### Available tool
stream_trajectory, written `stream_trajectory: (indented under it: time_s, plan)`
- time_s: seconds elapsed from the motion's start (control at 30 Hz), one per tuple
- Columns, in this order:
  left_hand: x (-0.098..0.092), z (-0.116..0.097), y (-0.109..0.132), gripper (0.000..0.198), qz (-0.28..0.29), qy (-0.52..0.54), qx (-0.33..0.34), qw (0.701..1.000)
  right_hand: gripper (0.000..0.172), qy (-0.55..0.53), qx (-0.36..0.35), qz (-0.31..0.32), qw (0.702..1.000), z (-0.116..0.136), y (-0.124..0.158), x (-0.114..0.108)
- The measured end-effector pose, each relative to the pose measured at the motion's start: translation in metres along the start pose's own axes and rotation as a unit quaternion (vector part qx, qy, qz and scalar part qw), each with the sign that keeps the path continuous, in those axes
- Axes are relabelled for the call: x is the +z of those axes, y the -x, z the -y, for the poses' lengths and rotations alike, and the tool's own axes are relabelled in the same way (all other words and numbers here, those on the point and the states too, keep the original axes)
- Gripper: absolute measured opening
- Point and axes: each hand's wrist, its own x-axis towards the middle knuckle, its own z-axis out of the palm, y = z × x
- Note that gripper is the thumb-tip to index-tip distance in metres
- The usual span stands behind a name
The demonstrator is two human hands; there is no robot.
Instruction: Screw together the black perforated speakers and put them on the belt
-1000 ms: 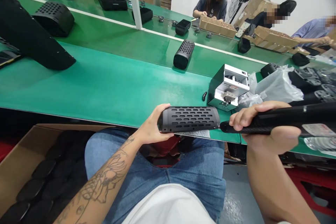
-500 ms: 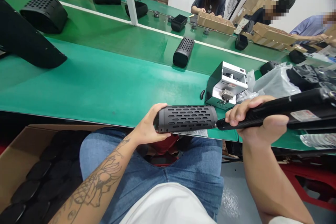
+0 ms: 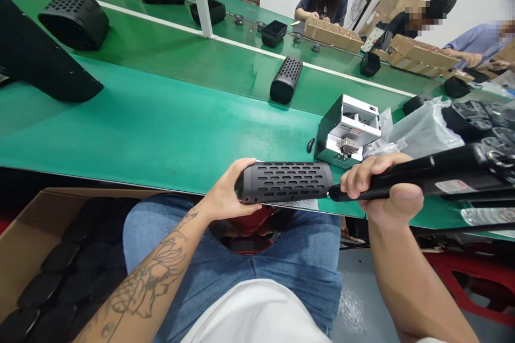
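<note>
My left hand [image 3: 226, 193] is wrapped round the left end of a black perforated speaker cylinder [image 3: 286, 181], which lies sideways at the near edge of the green belt [image 3: 161, 123]. My right hand [image 3: 382, 187] grips a long black electric screwdriver [image 3: 426, 176]. The screwdriver lies level, its tip pressed against the cylinder's right end. Both hands are closed on what they hold.
A silver screw feeder box [image 3: 346, 129] stands just behind the cylinder, beside clear plastic bags [image 3: 422, 127]. Another speaker cylinder [image 3: 285, 79] lies farther back on the belt. A cardboard box of black parts [image 3: 60, 262] sits low left. People work at boxes [image 3: 332, 32] across the line.
Both hands keep their grips with the screwdriver tip on the cylinder's end. The screwdriver's rear has dropped slightly and the view has shifted a little.
</note>
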Motion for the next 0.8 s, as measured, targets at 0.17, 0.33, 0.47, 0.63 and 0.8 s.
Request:
stream_trajectory:
  time_s: [0.17, 0.33, 0.47, 0.63, 0.8]
  plan:
    - [0.002, 0.001, 0.001, 0.103, -0.001, 0.001, 0.015, 1.0, 0.035, 0.026, 0.0, 0.006, 1.0, 0.001, 0.004, 0.007]
    - [0.003, 0.004, 0.002, 0.104, 0.0, -0.005, 0.018, 1.0, 0.039, 0.056, -0.059, 0.025, 0.996, 0.021, -0.016, -0.005]
    - [0.004, 0.004, 0.002, 0.105, -0.001, -0.008, 0.016, 1.0, 0.029, 0.099, -0.161, -0.103, 0.977, 0.016, -0.053, -0.03]
    - [0.004, 0.005, 0.004, 0.107, 0.0, -0.01, 0.006, 1.0, 0.018, 0.2, -0.18, -0.246, 0.931, -0.022, -0.086, -0.06]
    - [0.004, 0.005, 0.005, 0.109, -0.002, -0.024, -0.003, 1.0, 0.02, 0.206, -0.16, -0.255, 0.931, -0.04, -0.086, -0.07]
